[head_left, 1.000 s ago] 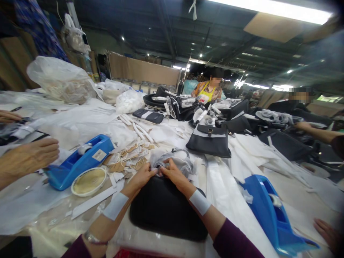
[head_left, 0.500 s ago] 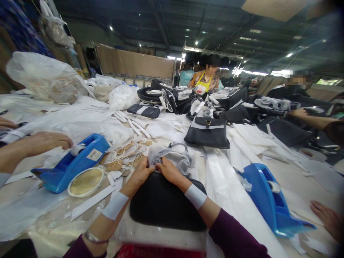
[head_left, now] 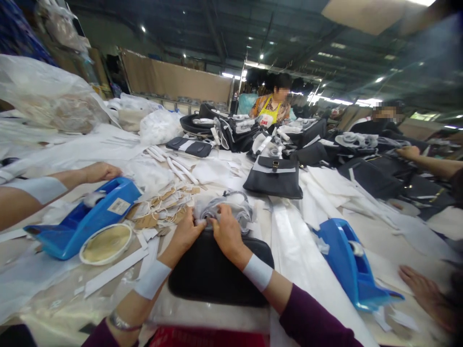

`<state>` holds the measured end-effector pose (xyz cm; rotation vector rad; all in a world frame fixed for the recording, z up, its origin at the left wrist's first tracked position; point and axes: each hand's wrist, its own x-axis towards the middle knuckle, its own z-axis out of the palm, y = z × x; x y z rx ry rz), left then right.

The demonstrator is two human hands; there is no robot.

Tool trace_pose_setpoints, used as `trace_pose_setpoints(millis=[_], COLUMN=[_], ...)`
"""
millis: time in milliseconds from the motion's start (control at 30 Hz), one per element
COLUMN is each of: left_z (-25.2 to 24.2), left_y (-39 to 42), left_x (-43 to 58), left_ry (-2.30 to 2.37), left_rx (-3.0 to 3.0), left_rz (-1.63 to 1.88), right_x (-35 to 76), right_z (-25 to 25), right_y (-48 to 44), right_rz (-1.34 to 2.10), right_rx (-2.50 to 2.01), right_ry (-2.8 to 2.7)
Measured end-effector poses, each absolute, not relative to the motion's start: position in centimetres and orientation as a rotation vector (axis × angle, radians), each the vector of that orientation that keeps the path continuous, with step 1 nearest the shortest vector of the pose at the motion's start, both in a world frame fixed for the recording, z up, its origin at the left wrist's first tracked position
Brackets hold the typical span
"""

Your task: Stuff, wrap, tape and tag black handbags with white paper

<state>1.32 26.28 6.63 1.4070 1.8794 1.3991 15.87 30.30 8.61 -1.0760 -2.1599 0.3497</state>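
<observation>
A black bag (head_left: 220, 274) lies flat in front of me, its rounded lower edge towards me. At its far edge sits a coiled strap (head_left: 238, 207) in thin, see-through wrapping. My left hand (head_left: 185, 230) pinches the left side of this wrapping, thumb towards the middle. Close beside it, my right hand (head_left: 227, 235) has its fingers curled over the wrapping and its thumb near the left thumb. The fingertips are partly hidden in the wrapping. Pale bands circle both forearms.
Blue tape dispensers (head_left: 87, 217) (head_left: 349, 265) stand left and right. Near the left one are a round tub (head_left: 105, 243) and cardboard tags (head_left: 159, 207). A black flap bag (head_left: 273, 178) lies ahead. Co-workers' hands (head_left: 103, 171) (head_left: 423, 289) show at both sides.
My right fingers have lifted and bent more over the wrapping; my left hand keeps its place on it. The co-worker's hand at left has moved off the tape roll to behind the dispenser.
</observation>
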Motion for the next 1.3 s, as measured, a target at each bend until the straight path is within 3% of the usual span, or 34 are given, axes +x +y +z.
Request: trace_pose_setpoints(millis=[167, 400, 600, 1100, 1300], left_z=[6.9, 5.6, 3.2, 3.3, 3.2], left_y=[26.2, 21.6, 15.8, 15.8, 16.9], left_x=[2.1, 0.5, 0.9, 2.7, 3.5], left_ry=[1.941, 1.867, 1.596, 1.504, 1.690], left_rx=[1.440, 1.192, 0.857, 0.754, 0.895], left_rz=[1.382, 1.678, 1.568, 1.571, 1.579], right_x=[17.4, 18.4, 18.3, 18.5, 17.9], right_z=[8.6, 5.7, 5.1, 4.8, 5.2], right_y=[28.1, 28.2, 28.3, 28.5, 28.3], right_rz=[0.076, 0.306, 0.333, 0.349, 0.382], right_rx=[-0.858, -0.908, -0.989, -1.019, -1.034], right_ry=[-2.318, -2.376, -2.318, -2.275, -2.267])
